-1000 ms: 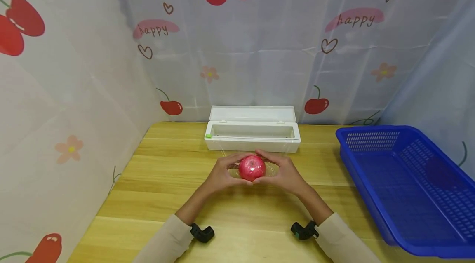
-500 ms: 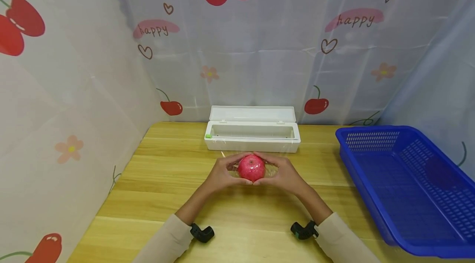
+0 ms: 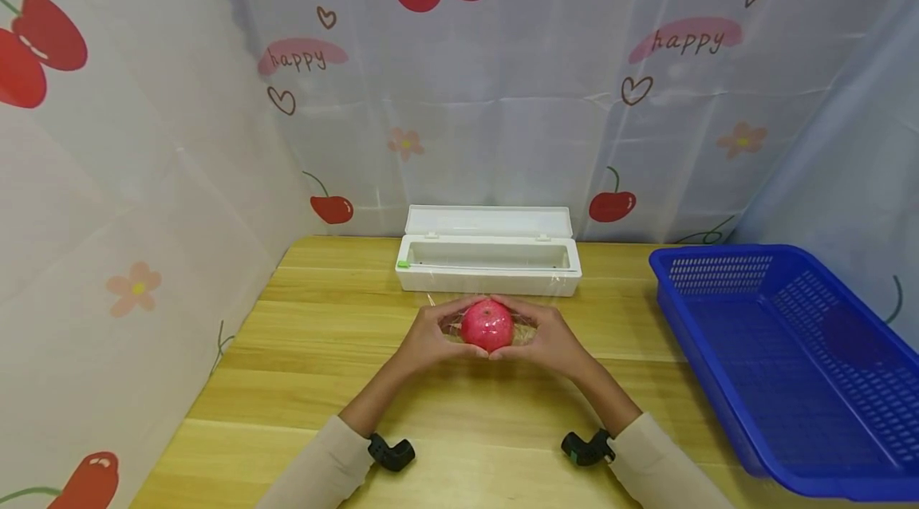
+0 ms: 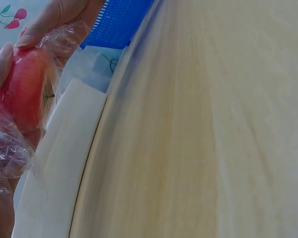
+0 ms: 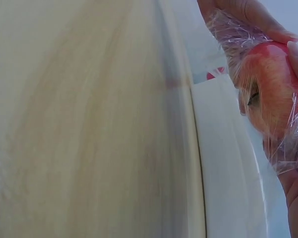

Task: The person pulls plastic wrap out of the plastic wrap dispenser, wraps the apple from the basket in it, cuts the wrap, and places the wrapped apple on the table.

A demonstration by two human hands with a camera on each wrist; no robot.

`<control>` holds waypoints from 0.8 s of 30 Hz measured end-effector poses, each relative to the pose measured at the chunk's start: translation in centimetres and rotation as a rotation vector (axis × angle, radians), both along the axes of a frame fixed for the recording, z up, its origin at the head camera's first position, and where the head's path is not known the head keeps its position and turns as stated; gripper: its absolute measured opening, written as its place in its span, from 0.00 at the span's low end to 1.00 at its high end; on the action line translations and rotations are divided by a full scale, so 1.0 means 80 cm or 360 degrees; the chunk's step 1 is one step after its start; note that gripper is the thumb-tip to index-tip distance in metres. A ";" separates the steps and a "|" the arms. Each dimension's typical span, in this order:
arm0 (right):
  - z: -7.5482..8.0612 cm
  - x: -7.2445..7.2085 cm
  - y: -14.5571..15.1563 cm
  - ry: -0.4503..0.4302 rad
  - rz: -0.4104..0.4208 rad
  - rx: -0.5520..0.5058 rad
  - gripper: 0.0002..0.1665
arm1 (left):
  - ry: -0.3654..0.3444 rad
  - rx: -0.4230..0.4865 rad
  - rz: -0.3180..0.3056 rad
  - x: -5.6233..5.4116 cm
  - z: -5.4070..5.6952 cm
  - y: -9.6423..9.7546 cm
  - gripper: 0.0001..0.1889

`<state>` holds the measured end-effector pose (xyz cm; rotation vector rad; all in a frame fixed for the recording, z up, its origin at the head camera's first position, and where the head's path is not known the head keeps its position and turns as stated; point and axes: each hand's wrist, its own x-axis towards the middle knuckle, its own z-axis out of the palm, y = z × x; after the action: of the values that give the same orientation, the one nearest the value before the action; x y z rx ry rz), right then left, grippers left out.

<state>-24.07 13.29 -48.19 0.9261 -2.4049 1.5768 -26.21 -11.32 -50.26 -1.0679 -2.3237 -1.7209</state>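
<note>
A red apple (image 3: 487, 325) is held between both hands over the middle of the table. My left hand (image 3: 433, 335) curls round its left side and my right hand (image 3: 547, 337) round its right side. The thumbs meet at the near side, and the index fingertips meet at the far side. Clear cling film (image 5: 237, 33) covers the apple, with crumpled bunches sticking out at both sides against the palms. In the left wrist view the film (image 4: 9, 148) gathers near the fingers. The stem shows through the film on the apple's underside in the right wrist view.
Behind the hands stands a white cling film dispenser box (image 3: 488, 281), its lid (image 3: 490, 220) raised and a green slider (image 3: 404, 263) at the left of its front rim. A blue plastic basket (image 3: 707, 381) stands on the wooden table (image 3: 309, 381) at the right. Printed curtains (image 3: 502, 94) enclose the table's back and sides.
Both hands stay in nearly the same place. The index fingertips have drawn together behind the apple, and the loose film at the sides has been gathered in slightly.
</note>
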 end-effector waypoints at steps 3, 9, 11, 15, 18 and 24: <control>-0.001 0.001 0.001 -0.0051 -0.0054 0.0015 0.48 | -0.0023 -0.0049 0.0020 0.000 0.001 0.001 0.41; 0.000 0.002 0.001 -0.0119 -0.0095 0.0025 0.48 | -0.0039 -0.0170 0.0018 0.001 0.006 0.000 0.41; 0.000 0.002 0.000 -0.0131 -0.0091 0.0016 0.48 | -0.0016 -0.0198 0.0028 0.001 0.006 -0.001 0.41; 0.012 0.009 -0.004 -0.0159 -0.0084 0.0004 0.47 | 0.0146 -0.0264 0.0040 0.000 0.010 -0.005 0.43; 0.015 0.012 -0.006 -0.0185 -0.0110 0.0028 0.47 | 0.0356 -0.0304 0.0032 -0.003 0.012 -0.007 0.44; -0.001 0.003 -0.002 -0.0182 -0.0156 0.0072 0.49 | 0.0603 -0.0301 -0.0014 -0.007 0.010 -0.008 0.49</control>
<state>-23.81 13.12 -48.25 0.7319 -2.5300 1.5874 -26.79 -11.99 -49.49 -1.3021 -2.2650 -1.1872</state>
